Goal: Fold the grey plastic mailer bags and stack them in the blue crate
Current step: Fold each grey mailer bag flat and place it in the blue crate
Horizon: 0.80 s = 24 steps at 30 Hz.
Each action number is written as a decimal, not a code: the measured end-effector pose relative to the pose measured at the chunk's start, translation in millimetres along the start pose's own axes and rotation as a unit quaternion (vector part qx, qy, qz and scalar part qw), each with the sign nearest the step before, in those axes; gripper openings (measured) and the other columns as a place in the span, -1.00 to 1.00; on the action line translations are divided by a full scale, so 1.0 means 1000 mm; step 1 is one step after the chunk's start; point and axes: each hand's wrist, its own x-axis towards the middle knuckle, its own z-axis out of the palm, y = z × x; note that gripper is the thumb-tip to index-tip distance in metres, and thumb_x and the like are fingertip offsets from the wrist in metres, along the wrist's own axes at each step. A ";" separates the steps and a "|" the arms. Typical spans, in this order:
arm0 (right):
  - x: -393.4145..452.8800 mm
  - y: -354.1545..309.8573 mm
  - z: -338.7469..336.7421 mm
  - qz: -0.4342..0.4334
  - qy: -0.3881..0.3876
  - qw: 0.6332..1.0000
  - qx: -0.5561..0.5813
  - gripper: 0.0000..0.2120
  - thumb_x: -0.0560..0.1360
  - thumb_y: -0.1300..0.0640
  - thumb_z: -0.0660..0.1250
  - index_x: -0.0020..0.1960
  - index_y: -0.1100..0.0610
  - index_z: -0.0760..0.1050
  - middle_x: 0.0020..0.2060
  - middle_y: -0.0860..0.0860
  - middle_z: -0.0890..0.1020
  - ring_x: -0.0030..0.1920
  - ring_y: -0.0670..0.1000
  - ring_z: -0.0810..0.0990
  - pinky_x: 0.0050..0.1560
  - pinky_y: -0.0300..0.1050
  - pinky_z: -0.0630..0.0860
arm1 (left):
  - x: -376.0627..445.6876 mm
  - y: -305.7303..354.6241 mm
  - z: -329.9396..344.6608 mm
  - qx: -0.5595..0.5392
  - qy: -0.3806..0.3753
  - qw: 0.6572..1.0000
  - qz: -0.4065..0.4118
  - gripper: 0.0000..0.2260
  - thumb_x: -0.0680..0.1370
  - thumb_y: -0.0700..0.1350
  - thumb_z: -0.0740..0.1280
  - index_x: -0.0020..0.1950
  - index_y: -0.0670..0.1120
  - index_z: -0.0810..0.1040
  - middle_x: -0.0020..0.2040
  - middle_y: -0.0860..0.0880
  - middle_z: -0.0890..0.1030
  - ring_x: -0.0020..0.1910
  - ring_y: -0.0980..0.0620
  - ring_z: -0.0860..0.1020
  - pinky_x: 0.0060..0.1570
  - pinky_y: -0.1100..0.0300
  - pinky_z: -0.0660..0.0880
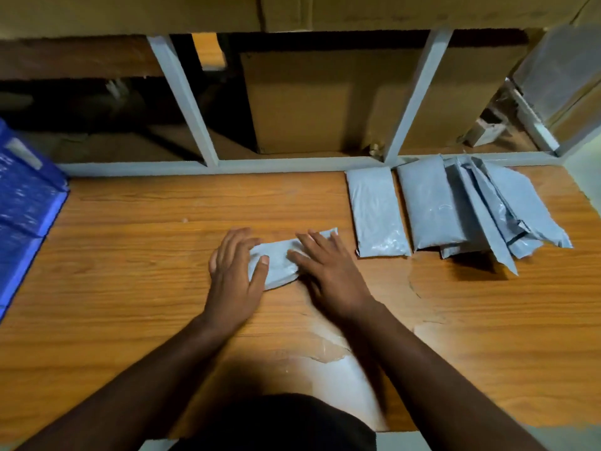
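Note:
A grey mailer bag, folded into a narrow strip, lies in the middle of the wooden table. My left hand lies flat on its left end, thumb across the plastic. My right hand presses flat on its right part with straight fingers. One folded grey mailer lies alone to the right. Beyond it is a loose pile of grey mailers. The blue crate stands at the left edge, only partly in view; its inside is hidden.
A grey metal shelf frame runs along the back of the table, with cardboard boxes behind and above it. The table surface is chipped near the front edge.

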 end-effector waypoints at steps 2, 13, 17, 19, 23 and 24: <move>0.003 0.000 0.010 -0.016 -0.056 0.998 -0.006 -0.51 0.69 -0.01 0.16 0.60 0.04 0.30 0.63 0.11 0.25 0.63 0.18 0.16 0.58 0.31 0.07 | -0.007 -0.022 0.006 0.055 -0.099 0.994 0.003 -0.47 0.69 0.17 0.02 0.53 -0.07 0.43 0.60 -0.03 0.33 0.65 -0.03 0.12 0.61 -0.08 0.00; 0.040 -0.019 0.014 0.133 -0.081 0.988 -0.013 -0.41 0.73 -0.15 -0.07 0.64 0.13 0.21 0.62 0.07 0.26 0.63 0.15 0.17 0.60 0.17 0.13 | 0.010 -0.017 0.022 0.128 -0.148 0.980 0.039 -0.42 0.72 0.16 -0.10 0.62 -0.12 0.30 0.62 -0.04 0.29 0.64 0.03 0.15 0.62 0.08 -0.06; 0.035 -0.029 0.027 0.188 -0.082 0.978 -0.040 -0.35 0.71 -0.19 -0.16 0.62 0.15 0.26 0.60 0.09 0.31 0.60 0.14 0.25 0.56 0.14 0.21 | 0.018 -0.027 0.027 0.128 -0.155 0.979 0.042 -0.39 0.72 0.18 -0.16 0.63 -0.11 0.29 0.62 -0.05 0.30 0.64 0.03 0.16 0.62 0.07 -0.03; 0.036 -0.032 0.025 0.201 -0.065 0.976 -0.049 -0.37 0.71 -0.18 -0.15 0.57 0.13 0.37 0.55 0.07 0.41 0.57 0.15 0.32 0.55 0.17 0.21 | 0.023 -0.028 0.027 0.106 -0.160 0.981 0.027 -0.40 0.71 0.18 -0.15 0.64 -0.09 0.26 0.63 -0.02 0.26 0.64 0.05 0.13 0.62 0.12 -0.06; 0.057 -0.032 0.029 0.183 -0.045 0.982 -0.030 -0.49 0.73 -0.09 -0.04 0.51 0.10 0.45 0.51 0.05 0.46 0.55 0.16 0.33 0.56 0.22 0.18 | 0.028 -0.025 0.030 0.098 -0.149 0.983 0.034 -0.46 0.71 0.08 -0.09 0.60 -0.11 0.35 0.60 -0.04 0.33 0.62 0.01 0.22 0.61 0.14 -0.02; 0.060 -0.034 0.032 0.173 -0.048 0.984 -0.021 -0.50 0.74 -0.08 -0.04 0.54 0.10 0.42 0.54 0.06 0.42 0.57 0.16 0.30 0.57 0.22 0.17 | 0.027 -0.026 0.032 0.109 -0.138 0.983 0.045 -0.47 0.71 0.05 -0.07 0.57 -0.13 0.40 0.58 -0.06 0.38 0.60 -0.02 0.27 0.60 0.11 0.03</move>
